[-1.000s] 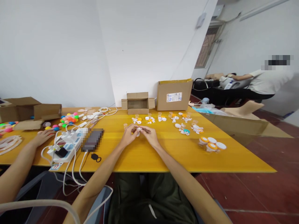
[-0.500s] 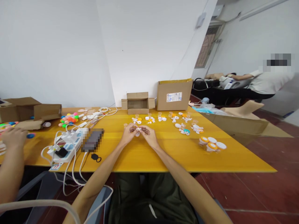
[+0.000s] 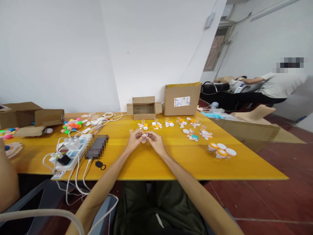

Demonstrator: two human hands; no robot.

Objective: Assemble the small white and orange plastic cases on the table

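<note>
Over the middle of the yellow table [image 3: 186, 163], my left hand [image 3: 136, 139] and my right hand [image 3: 155, 141] meet fingertip to fingertip. Between them is a small white piece [image 3: 145, 135], pinched from both sides; its exact kind is too small to make out. A clear round cup [image 3: 143, 141] shows just under the fingers, partly hidden. Beyond my hands lie small groups of white discs and parts [image 3: 156, 124], with orange rings and clear cups among them. Farther right is a group with a teal ring [image 3: 195, 137].
Several clear jars with orange-and-white lids [image 3: 221, 152] stand at the right. A small open carton [image 3: 144, 111] and a large cardboard box [image 3: 182, 99] line the wall. To the left are a power strip [image 3: 70, 153], a phone [image 3: 97, 147], cables, coloured balls [image 3: 72, 125] and a co-worker's arm [image 3: 7, 182].
My hands keep nearly the same place, still pinching the white piece. The co-worker's hand at the far left has drawn back toward the left edge, uncovering a clear and white item.
</note>
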